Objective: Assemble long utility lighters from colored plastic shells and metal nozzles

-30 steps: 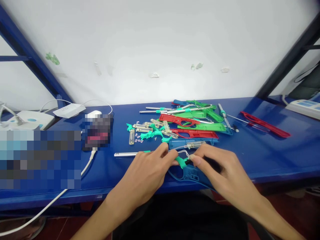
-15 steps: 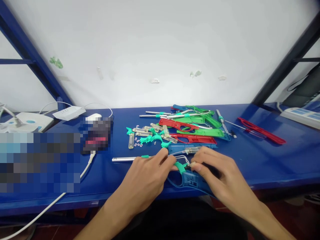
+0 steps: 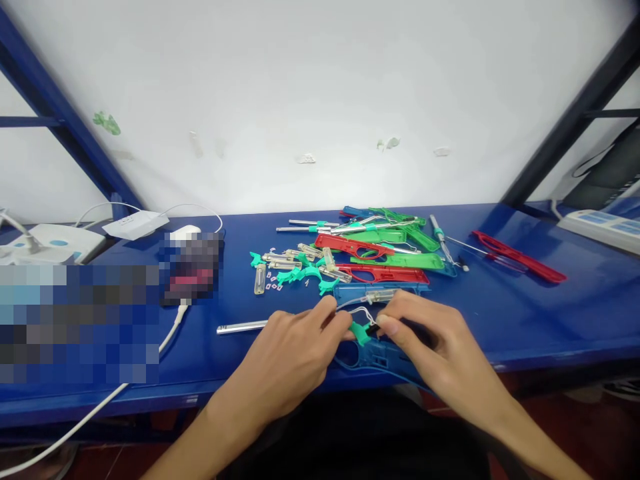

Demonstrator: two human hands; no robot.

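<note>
Tube (image 3: 243, 327) end's swung toward counter (image 3: 210, 373) front; left fingers (image 3: 341, 324) pinch green trigger (image 3: 360, 333), right fingers (image 3: 389, 325) black piece (image 3: 372, 329) (fit looks unsettled).

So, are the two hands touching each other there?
Apart: the head view shows a visible gap between the fingers of the left hand and right hand, with the green plastic piece showing there.

One head-worn camera looks forward and down from the wearer's side, squarely facing a white wall (image 3: 300, 80) across the upper frame. The blue tabletop (image 3: 500, 313) spans the middle at a slant, fairly near; the wearer's hands (image 3: 295, 353) are nearest, reaching in from the lower corners toward centre.
</note>
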